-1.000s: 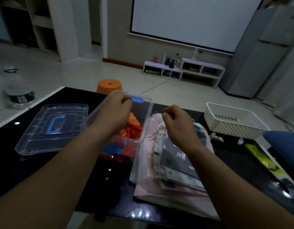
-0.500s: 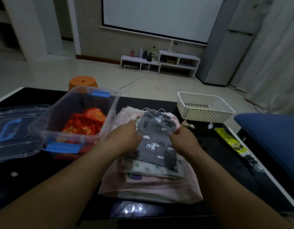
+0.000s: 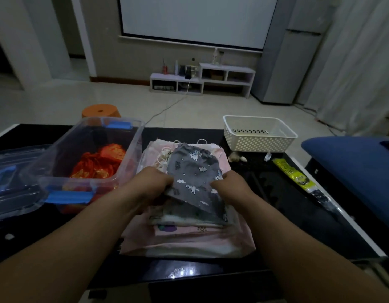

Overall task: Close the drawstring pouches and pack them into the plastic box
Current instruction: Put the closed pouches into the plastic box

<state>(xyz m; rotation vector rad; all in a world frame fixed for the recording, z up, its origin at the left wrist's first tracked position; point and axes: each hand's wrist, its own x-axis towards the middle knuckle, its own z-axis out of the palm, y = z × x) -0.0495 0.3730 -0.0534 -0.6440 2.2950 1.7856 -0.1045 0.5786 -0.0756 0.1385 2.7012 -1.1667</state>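
A grey drawstring pouch [image 3: 193,176] with white animal prints lies on top of a stack of pink and patterned pouches [image 3: 189,239] in the middle of the black table. My left hand [image 3: 149,184] grips its left edge and my right hand [image 3: 230,186] grips its right edge. The pouch's gathered mouth points away from me. Left of the stack stands the clear plastic box [image 3: 132,149] with blue latches, holding red and gold pouches [image 3: 99,162].
The box's clear lid [image 3: 12,182] lies at the far left. A white perforated basket [image 3: 258,134] stands at the back right, with small shells [image 3: 235,157] in front of it. A yellow packet [image 3: 291,172] lies near the right edge. A blue cushion [image 3: 359,171] sits beyond.
A second ago my left hand was at the box and my right at the stack's drawstrings. Both hands have since come down onto the grey pouch and hold its sides.
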